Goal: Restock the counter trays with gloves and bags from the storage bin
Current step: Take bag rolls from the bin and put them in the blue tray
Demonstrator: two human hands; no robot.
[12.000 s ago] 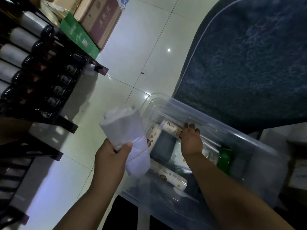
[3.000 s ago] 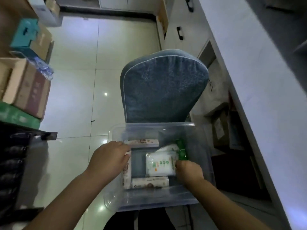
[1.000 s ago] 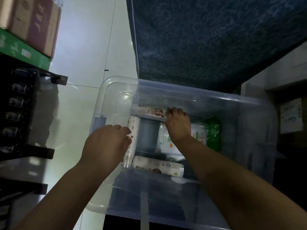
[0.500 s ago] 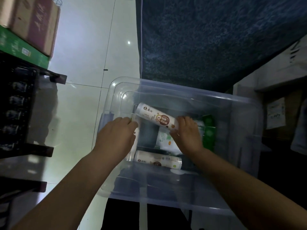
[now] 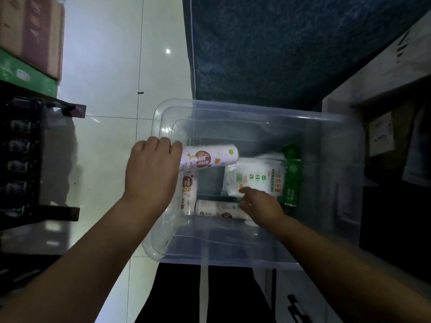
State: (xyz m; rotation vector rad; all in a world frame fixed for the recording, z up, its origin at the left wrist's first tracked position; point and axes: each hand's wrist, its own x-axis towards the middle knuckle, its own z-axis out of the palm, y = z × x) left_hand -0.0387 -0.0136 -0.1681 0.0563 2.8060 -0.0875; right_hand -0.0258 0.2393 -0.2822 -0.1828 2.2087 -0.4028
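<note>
A clear plastic storage bin [image 5: 163, 117] sits in front of me. My left hand [image 5: 151, 173] grips one end of a white roll with a brown label [image 5: 210, 158], held level above the bin's left side. My right hand [image 5: 261, 206] reaches down inside, fingers curled on a second white roll [image 5: 217, 209] lying along the bin's near wall; I cannot tell whether it grips it. A third roll [image 5: 187, 194] lies lengthwise at the left. A white flat pack with green print [image 5: 256, 176] and a green pack [image 5: 291, 176] lie at the right.
A dark blue padded chair back [image 5: 291, 47] stands just beyond the bin. On the left is a dark shelf rack [image 5: 23, 159] with cardboard boxes [image 5: 32, 33] on it. Pale floor tiles [image 5: 112, 66] lie between them. A white counter and boxes [image 5: 382, 134] are at the right.
My left hand has taken over the labelled roll and lifted it leftward. My right hand let go of it and dropped to the roll at the near wall.
</note>
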